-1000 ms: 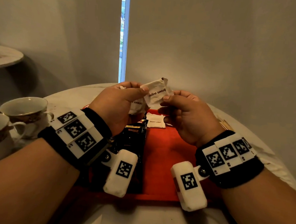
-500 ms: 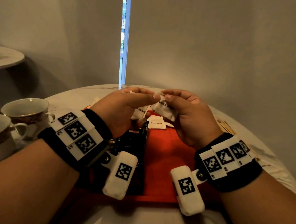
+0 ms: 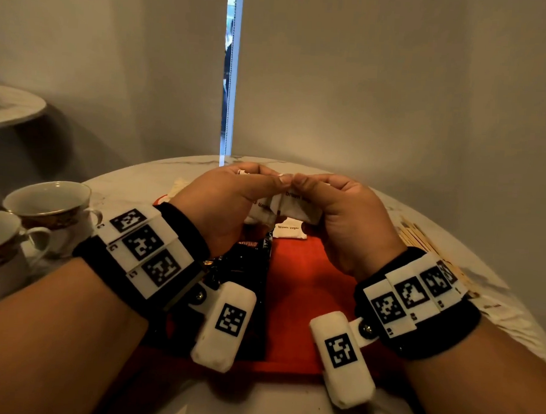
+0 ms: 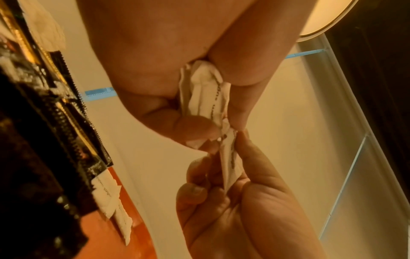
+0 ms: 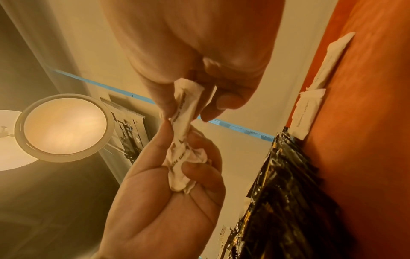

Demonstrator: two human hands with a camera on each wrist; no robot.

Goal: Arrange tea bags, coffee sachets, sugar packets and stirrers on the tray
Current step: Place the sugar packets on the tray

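A small bunch of white paper brown-sugar packets [image 3: 267,208] is held in the air above the far end of the flat red tray [image 3: 309,281], shared between both hands. The left hand [image 3: 224,204] grips the bunch, fingers and thumb curled round it; the right hand [image 3: 344,217] pinches a single white packet [image 3: 300,206] at its top edge, its grip closed on that one alone, apparently peeling it from the rest. Another white sugar packet [image 3: 291,232] already lies on the tray just below the hands, beside a row of black coffee sachets [image 3: 246,268] along the tray's left side. Pale wooden stirrers [image 3: 421,243] lie on the white marble table [image 3: 497,313] to the right of the tray, and two gold-rimmed white teacups [image 3: 49,204] stand to the left.

The risk is in the separation: the packets look crumpled and pressed together, so a sharp pull could tear the paper and spill sugar on the tray, or drag a second packet loose from the left hand's loosened hold.
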